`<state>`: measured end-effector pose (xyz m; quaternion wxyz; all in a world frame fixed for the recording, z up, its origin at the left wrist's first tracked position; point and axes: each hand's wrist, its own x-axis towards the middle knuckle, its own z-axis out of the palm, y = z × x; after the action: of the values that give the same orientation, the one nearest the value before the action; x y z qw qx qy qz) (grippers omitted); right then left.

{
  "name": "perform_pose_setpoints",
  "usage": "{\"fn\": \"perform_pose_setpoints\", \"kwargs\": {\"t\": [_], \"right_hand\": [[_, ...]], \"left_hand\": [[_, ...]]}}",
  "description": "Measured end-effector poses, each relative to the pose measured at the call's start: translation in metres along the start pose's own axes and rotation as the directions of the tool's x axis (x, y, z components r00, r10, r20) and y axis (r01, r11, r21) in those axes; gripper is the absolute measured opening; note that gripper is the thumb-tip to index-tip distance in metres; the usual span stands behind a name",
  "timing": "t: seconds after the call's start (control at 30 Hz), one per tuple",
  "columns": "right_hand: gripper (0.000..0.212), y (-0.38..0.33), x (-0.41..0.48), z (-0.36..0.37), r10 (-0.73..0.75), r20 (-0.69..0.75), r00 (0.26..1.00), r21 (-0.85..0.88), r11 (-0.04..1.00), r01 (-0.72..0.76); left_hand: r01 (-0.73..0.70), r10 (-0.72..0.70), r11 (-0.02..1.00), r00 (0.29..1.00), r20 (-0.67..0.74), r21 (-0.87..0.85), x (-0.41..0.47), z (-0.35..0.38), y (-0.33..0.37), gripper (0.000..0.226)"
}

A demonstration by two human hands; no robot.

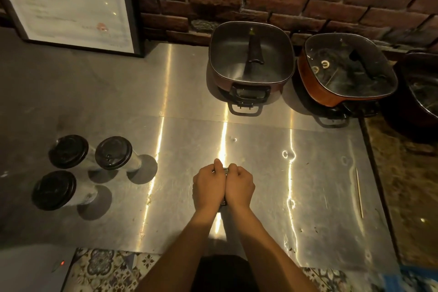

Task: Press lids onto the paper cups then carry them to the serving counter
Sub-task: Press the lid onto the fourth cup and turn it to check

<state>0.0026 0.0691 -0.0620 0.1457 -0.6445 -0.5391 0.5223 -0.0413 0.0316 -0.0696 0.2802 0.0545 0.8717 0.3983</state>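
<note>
Steel counter [189, 92] under me, brick wall behind it; I take the counter's near edge as my mark for every place below. Largest things first: a framed certificate [68, 2] leans at the far left corner, and two square lidded pots stand along the far side, an empty one [251, 54] and a red one [346, 69] just right of it, with a third dark pot [419, 87] cut off at the right. Well left of centre, about midway back from the near edge, three cups stand upright in a tight cluster, black lids on: far-left cup [68, 151], far-right cup [113, 152], near cup [54, 190]. Dead centre, closer to the near edge than the cluster, is the fourth cup; I see only slivers of its lid [225, 169] between my hands, its body hidden beneath them. My left hand [208, 185] and right hand [239, 186] are curled, side by side and touching, knuckles up, bearing down on that lid; I cannot tell whether it has seated all round. The cup's long axis runs straight down under my palms, so I judge the push must stay vertical or it tips. For carrying, the cluster lies off my left side, nearer my left hand; the right would have to cross. A thin stick [359, 192] lies far right, well apart, no concern.
</note>
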Motion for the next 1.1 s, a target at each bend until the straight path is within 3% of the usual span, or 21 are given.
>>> {"fn": "perform_pose_setpoints", "kwargs": {"t": [0.33, 0.43, 0.57, 0.63, 0.73, 0.8, 0.97, 1.1], "right_hand": [[0.032, -0.004, 0.000, -0.003, -0.017, 0.025, 1.000, -0.029, 0.999, 0.018], [0.021, -0.005, -0.002, -0.009, -0.091, 0.094, 0.991, -0.096, 0.990, 0.100], [0.015, -0.018, 0.002, -0.011, -0.222, 0.126, 0.967, -0.099, 0.967, 0.235], [0.020, -0.022, 0.005, -0.009, -0.292, 0.139, 0.946, -0.111, 0.945, 0.308], [0.028, -0.025, 0.012, -0.007, -0.390, 0.163, 0.906, -0.160, 0.896, 0.414], [0.030, -0.027, 0.013, -0.008, -0.426, 0.170, 0.888, -0.173, 0.875, 0.453], [0.034, -0.030, -0.004, -0.023, -0.348, 0.042, 0.937, -0.030, 0.937, 0.349], [0.035, -0.016, -0.027, -0.031, -0.172, 0.030, 0.985, 0.001, 0.985, 0.172]], "left_hand": [[0.004, -0.004, 1.000, 0.996, 0.085, -0.007, -0.001, -0.007, 0.005, 0.057], [0.028, -0.025, 0.999, 0.988, 0.153, -0.019, -0.007, -0.020, 0.002, 0.052], [0.071, -0.063, 0.996, 0.989, 0.137, -0.054, -0.011, -0.033, -0.014, 0.051], [0.133, -0.116, 0.983, 0.984, 0.132, -0.128, -0.017, -0.037, -0.021, 0.045], [0.337, -0.279, 0.899, 0.933, 0.227, -0.281, -0.031, -0.044, -0.032, 0.031], [0.396, -0.323, 0.868, 0.908, 0.266, -0.299, -0.034, -0.045, -0.037, 0.036], [0.183, -0.166, 0.972, 0.978, 0.122, -0.144, -0.021, -0.046, -0.026, 0.058], [0.082, -0.070, 0.993, 0.987, 0.146, -0.080, -0.009, -0.038, -0.013, 0.059]]}}
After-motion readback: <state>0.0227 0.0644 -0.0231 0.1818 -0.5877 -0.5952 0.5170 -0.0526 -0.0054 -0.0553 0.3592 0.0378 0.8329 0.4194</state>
